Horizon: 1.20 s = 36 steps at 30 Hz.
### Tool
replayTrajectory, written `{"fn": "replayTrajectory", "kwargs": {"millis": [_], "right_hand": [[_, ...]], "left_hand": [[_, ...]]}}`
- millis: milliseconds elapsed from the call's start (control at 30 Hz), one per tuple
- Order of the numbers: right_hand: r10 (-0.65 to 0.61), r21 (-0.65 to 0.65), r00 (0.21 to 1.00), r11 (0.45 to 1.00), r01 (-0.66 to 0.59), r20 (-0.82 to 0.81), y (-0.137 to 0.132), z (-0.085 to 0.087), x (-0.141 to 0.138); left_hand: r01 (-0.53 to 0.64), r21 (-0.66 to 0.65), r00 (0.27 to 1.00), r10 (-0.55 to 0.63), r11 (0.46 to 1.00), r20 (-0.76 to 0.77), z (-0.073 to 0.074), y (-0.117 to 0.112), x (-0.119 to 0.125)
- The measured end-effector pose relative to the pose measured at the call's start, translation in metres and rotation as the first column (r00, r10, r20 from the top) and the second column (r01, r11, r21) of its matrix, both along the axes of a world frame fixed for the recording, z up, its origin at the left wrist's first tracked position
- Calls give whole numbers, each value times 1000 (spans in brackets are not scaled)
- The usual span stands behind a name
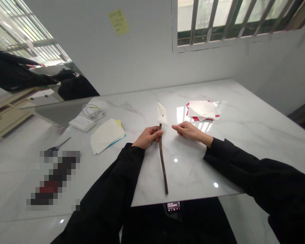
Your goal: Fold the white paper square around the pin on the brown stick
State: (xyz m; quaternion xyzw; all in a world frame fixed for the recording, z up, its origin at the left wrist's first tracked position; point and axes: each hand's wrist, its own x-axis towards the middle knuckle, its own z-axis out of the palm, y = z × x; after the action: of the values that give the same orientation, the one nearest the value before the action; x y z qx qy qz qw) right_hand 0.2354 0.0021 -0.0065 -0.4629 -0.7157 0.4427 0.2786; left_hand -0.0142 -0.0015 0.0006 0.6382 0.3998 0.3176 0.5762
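Item: dark wooden stick (162, 162), white paper piece (162, 114) at its upper end, above the marble worktop (193, 169). The left hand (147, 137) has its fingers (156, 134) curled shut around the stick, just below the paper. The right hand (188, 131) is empty, fingers loosely extended, just beside the stick, not touching. Beyond it: stack of white and red paper (200, 110).

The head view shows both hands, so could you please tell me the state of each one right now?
Left hand: closed, holding a dark stick.
Right hand: open, holding nothing.
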Motion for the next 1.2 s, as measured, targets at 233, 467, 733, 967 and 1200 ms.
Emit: {"fn": "replayTrajectory", "kwargs": {"millis": [233, 467, 733, 967, 1200], "right_hand": [[77, -27, 993, 996, -80, -91, 4, -3, 1], [347, -185, 926, 910, -371, -152, -12, 7, -8], [332, -296, 878, 850, -437, -344, -9, 2, -31], [329, -309, 842, 822, -479, -428, -9, 3, -24], [432, -270, 855, 820, -505, -286, -15, 10, -23]], "left_hand": [[-215, -77, 953, 226, 974, 200, -5, 4, 4], [-339, -37, 916, 339, 940, 215, -8, 7, 12], [-341, -74, 899, 348, 937, 266, -7, 9, 12], [-493, -232, 729, 544, 838, 415, 4, 17, 1], [-431, -311, 676, 531, 847, 511, 6, 16, -1]]}}
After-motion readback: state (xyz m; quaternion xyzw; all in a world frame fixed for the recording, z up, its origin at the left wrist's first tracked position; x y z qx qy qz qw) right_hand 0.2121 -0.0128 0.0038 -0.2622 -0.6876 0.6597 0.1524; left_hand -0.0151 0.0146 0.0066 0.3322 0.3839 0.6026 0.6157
